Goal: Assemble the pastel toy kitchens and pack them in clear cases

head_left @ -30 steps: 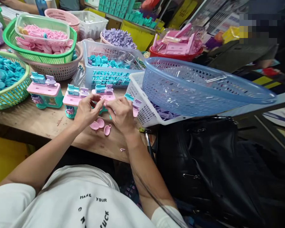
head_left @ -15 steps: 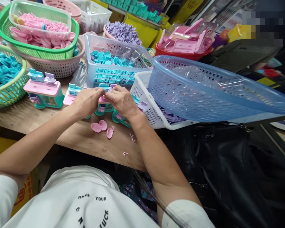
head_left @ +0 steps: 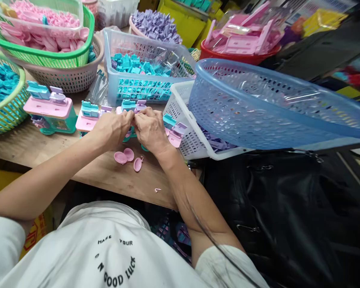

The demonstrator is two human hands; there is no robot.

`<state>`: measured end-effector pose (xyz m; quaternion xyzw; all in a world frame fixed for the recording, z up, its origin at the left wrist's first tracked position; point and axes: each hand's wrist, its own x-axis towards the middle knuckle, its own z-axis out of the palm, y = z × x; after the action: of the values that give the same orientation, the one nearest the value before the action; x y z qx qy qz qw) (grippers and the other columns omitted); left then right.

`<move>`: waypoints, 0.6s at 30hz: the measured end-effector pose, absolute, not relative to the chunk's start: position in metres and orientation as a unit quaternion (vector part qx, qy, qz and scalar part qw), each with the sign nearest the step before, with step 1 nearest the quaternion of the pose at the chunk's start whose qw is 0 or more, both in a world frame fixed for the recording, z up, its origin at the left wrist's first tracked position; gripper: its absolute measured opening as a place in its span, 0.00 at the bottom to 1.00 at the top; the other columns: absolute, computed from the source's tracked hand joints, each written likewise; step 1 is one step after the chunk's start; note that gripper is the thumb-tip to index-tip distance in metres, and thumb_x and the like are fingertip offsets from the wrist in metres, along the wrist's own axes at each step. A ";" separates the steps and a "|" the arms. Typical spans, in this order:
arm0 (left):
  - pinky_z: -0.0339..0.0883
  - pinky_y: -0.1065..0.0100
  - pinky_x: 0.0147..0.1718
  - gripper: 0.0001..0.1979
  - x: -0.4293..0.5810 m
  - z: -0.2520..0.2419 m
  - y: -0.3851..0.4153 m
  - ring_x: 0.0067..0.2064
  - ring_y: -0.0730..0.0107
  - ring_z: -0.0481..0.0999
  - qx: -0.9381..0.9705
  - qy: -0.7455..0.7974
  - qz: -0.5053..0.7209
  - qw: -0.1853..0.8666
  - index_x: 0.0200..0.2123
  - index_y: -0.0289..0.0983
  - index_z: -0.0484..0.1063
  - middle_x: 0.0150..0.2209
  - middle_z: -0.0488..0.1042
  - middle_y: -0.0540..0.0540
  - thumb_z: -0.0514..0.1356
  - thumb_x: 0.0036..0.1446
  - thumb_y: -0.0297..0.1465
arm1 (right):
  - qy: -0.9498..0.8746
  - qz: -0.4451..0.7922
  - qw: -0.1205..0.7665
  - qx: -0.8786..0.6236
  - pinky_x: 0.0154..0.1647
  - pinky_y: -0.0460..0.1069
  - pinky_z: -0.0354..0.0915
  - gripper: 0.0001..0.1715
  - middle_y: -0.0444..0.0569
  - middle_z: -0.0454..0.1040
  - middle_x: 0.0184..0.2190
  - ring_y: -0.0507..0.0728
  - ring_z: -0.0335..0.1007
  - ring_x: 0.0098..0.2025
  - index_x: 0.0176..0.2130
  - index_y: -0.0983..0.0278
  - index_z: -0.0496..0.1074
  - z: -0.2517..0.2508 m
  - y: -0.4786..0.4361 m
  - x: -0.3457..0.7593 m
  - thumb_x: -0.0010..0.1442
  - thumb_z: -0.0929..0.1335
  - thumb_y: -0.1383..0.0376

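My left hand (head_left: pixel 112 129) and my right hand (head_left: pixel 150 129) meet over a pink and teal toy unit (head_left: pixel 131 107) on the wooden table (head_left: pixel 114 176). Both hands have their fingers curled and pinched together on the toy's top, fingertips touching. More toy units stand in a row: one at far left (head_left: pixel 49 109), one beside my left hand (head_left: pixel 88 116), one behind my right hand (head_left: pixel 174 130). Three small pink oval parts (head_left: pixel 127 155) lie on the table just below my hands. A tiny pink hook (head_left: pixel 157 190) lies near the table's front edge.
Baskets crowd the back: teal discs in a green basket (head_left: pixel 6 112), pink parts in a green basket (head_left: pixel 42 60), teal pieces in a pale blue crate (head_left: pixel 138 92), purple pieces (head_left: pixel 156 24). A large blue basket (head_left: pixel 258 116) rests on a white crate (head_left: pixel 186 136). A black bag (head_left: pixel 288 216) sits at right.
The camera tipped down and nearer. My hands moved up from the table's front onto the toy unit and closed together on its top. Two small pink hooks beside my right wrist are out of sight.
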<state>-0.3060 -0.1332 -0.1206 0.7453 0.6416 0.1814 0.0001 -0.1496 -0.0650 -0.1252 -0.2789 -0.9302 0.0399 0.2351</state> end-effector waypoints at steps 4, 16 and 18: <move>0.63 0.67 0.33 0.18 -0.297 -0.110 -0.155 0.39 0.61 0.78 0.753 0.640 0.134 -0.074 0.53 0.32 0.66 0.43 0.74 0.40 0.54 0.59 0.21 | -0.911 0.081 0.278 -0.293 0.58 0.62 0.61 0.15 0.54 0.76 0.50 0.65 0.66 0.56 0.51 0.60 0.74 -0.118 -0.100 -0.108 0.67 0.65 0.68; 0.64 0.63 0.38 0.05 -0.253 -0.159 -0.160 0.33 0.63 0.69 0.871 0.489 0.049 0.014 0.29 0.37 0.75 0.29 0.71 0.44 0.62 0.57 0.30 | -0.859 0.293 0.198 -0.371 0.37 0.48 0.68 0.06 0.45 0.73 0.31 0.53 0.71 0.32 0.34 0.62 0.75 -0.184 -0.187 0.007 0.64 0.68 0.67; 0.63 0.64 0.35 0.08 -0.251 -0.160 -0.161 0.33 0.63 0.70 0.866 0.494 0.079 0.011 0.28 0.37 0.74 0.31 0.71 0.44 0.60 0.60 0.32 | -0.872 0.251 0.190 -0.374 0.37 0.49 0.68 0.06 0.45 0.73 0.32 0.53 0.71 0.33 0.33 0.62 0.72 -0.182 -0.182 -0.003 0.63 0.67 0.69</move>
<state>-0.2514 -0.1611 -0.1600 0.8659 0.4938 0.0788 0.0109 -0.0028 -0.1821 -0.1825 -0.3741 -0.8724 0.2505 0.1904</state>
